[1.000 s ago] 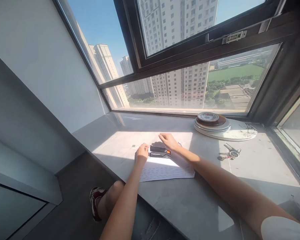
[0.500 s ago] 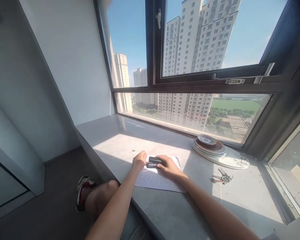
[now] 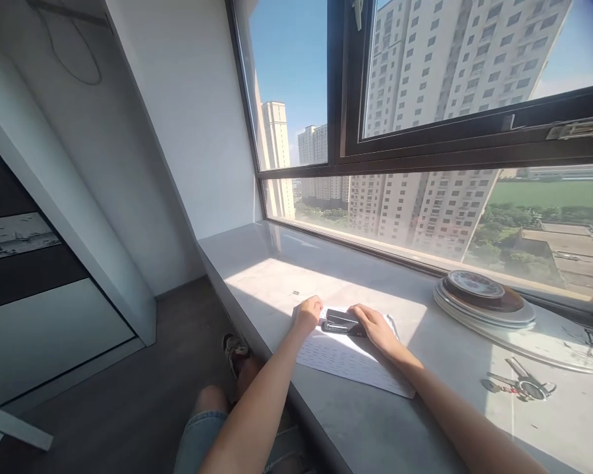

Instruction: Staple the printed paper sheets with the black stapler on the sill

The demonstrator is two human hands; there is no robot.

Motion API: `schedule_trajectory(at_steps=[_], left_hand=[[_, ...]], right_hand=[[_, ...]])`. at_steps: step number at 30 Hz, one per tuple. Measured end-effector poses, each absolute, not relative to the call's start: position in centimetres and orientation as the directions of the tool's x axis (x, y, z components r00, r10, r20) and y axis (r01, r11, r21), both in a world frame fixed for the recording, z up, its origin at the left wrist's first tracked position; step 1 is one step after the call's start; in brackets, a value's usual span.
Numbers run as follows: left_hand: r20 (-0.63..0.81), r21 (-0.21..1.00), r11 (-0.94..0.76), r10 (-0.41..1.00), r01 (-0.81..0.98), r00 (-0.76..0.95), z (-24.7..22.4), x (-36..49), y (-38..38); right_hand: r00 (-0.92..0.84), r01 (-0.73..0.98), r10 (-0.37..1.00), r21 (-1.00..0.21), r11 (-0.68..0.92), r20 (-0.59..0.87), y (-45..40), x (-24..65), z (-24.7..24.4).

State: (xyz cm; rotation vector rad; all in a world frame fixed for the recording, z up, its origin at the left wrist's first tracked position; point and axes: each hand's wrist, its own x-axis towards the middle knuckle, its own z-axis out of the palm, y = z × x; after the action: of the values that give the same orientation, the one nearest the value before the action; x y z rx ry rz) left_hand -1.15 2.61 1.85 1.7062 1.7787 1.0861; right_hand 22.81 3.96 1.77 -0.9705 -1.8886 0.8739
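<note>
White printed sheets of paper lie on the grey windowsill counter. On their upper part rests a black stapler, its jaws pointing left. My right hand is closed around the stapler's right end. Just left of the stapler's tip, my left hand has its fingers pressed together at the top left part of the paper; what lies between them is hidden. A tiny staple strip lies on the counter beyond my left hand.
Stacked plates stand on a large white board at the right, by the window. A wristwatch and a small bracelet lie nearer. The counter's front edge runs beside my left forearm.
The view has turned left, so the counter and hands appear further right. My right hand has shifted back towards the stapler's right end, showing more of the stapler.
</note>
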Motion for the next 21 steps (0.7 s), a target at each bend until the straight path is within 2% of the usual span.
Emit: schedule_trajectory(at_steps=[4,10,15,21], left_hand=[[0.21,0.801,-0.094,0.969,0.591,-0.13,1.7,-1.3,2.5],[0.224,0.843,-0.137,0.969,0.521,-0.108,1.7,-1.5,2.0],[0.181,0.924,-0.078,0.951,0.375,-0.249,1.8,-1.8,2.7],[0.137,0.981,-0.096,0.957,0.168,-0.254,1.4,-2.1,3.2]], right_hand=[[-0.254,0.328,0.892,-0.835,0.442,0.373,4.8,23.1,1.1],[-0.242,0.379,0.896,-0.814,0.441,0.372,4.8,23.2,0.8],[-0.21,0.392,0.902,-0.813,0.43,0.376,4.6,23.2,0.8],[-0.225,0.413,0.902,-0.802,0.43,0.368,4.2,23.3,1.3]])
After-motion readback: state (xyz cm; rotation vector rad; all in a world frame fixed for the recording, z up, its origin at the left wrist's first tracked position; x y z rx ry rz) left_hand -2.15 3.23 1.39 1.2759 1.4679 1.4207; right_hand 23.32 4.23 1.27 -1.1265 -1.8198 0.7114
